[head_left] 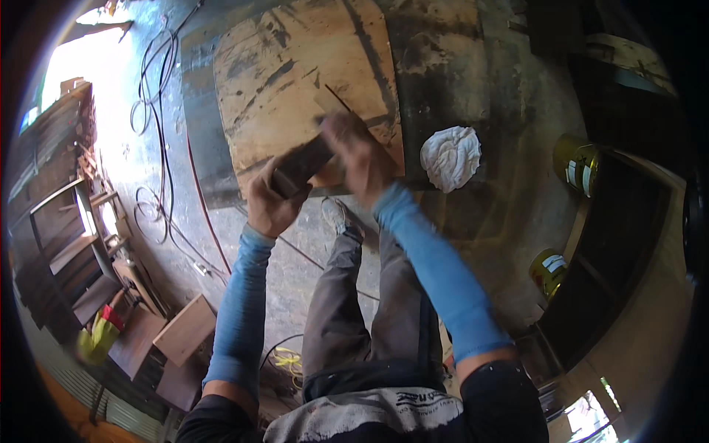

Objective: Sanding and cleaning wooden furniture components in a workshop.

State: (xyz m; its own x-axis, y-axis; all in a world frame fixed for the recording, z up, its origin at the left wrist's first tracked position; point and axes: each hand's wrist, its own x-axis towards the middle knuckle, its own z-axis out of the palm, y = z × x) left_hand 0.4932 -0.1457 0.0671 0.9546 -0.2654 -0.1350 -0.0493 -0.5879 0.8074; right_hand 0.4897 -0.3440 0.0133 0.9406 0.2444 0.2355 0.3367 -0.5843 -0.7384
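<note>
A dark brown wooden block [304,164] is held at a slant above the stained board. My left hand [272,201] grips its near end, fingers wrapped round it. At the block's far end is my right hand [362,156], closed and partly blurred by motion. Beyond its fingers shows a thin pale piece with a dark edge [334,100], too blurred to name; the right hand seems to hold it. A crumpled white cloth [451,159] lies to the right of my right hand.
A stained plywood board [295,63] lies in front of me. Cables [164,140] trail along the floor at left, near stacked wood pieces [185,328]. Two yellowish cans [574,165] and a dark wooden frame [617,255] stand at right.
</note>
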